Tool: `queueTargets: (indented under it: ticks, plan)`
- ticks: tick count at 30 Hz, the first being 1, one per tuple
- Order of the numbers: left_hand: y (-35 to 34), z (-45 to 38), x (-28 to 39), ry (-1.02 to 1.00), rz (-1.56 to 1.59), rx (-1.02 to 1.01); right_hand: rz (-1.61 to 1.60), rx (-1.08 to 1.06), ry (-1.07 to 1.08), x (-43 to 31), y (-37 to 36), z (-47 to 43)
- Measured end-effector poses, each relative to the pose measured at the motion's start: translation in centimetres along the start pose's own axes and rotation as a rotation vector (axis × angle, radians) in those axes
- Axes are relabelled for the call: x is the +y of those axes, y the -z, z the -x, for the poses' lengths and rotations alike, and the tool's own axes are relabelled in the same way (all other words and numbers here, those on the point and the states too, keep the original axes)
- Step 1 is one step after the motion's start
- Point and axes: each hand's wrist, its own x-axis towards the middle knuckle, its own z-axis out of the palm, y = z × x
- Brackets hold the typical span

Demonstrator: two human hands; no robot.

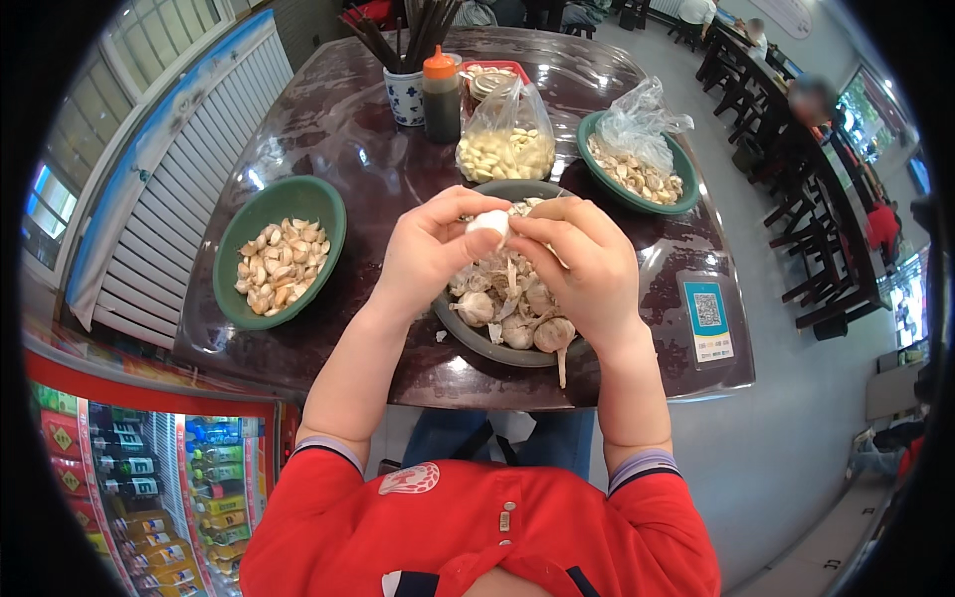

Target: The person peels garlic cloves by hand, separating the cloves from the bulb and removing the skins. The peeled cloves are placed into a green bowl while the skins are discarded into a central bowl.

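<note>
Above a dark bowl (515, 358), my left hand (440, 242) holds a white garlic bulb (490, 223) between thumb and fingers. My right hand (578, 257) pinches the bulb's right side with its fingertips. Beneath both hands, the bowl holds garlic bulbs (475, 307) with papery skins and dry stalks; the hands hide its upper part. To the left, a green bowl (227, 295) contains loose unpeeled cloves (283, 261). Just behind my hands stands a clear plastic bag of peeled cloves (507, 153). Another green bowl (690, 183), at back right, holds garlic pieces and a crumpled plastic bag (634, 123).
On the dark glossy table (373, 172) stand a chopstick holder (406, 97), an orange-capped sauce bottle (442, 97), a lidded jar (492, 86) and a red tray (522, 71). A printed code card (709, 321) lies at right. A drinks fridge (157, 477) is at lower left. People sit far off.
</note>
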Motion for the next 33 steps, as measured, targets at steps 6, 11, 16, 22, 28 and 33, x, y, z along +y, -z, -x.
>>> queueTargets:
  ticks: [6, 11, 16, 22, 28, 33]
  plan:
    - [-0.7, 0.2, 0.1, -0.037, -0.065, 0.107, 0.077, -0.028, -0.033, -0.3, -0.2, 0.7]
    - [-1.1, 0.3, -0.2, -0.09, -0.173, 0.151, 0.132, -0.029, -0.023, -0.7, -0.8, 1.0]
    - [-1.1, 0.5, -0.4, -0.083, -0.155, 0.128, 0.168, -0.072, -0.054, -0.8, -0.7, 1.1]
    - [-0.7, 0.1, -0.8, -0.069, -0.075, 0.056, -0.015, -0.06, -0.333, -0.4, -0.3, 0.9]
    - [-0.4, -0.1, -0.2, 0.047, 0.31, 0.044, -0.051, -0.121, -0.538, 0.2, 1.7, 0.3]
    - [-0.2, -0.1, -1.4, 0.065, -0.012, 0.149, 0.04, -0.034, -0.089, -1.1, 0.5, -0.1]
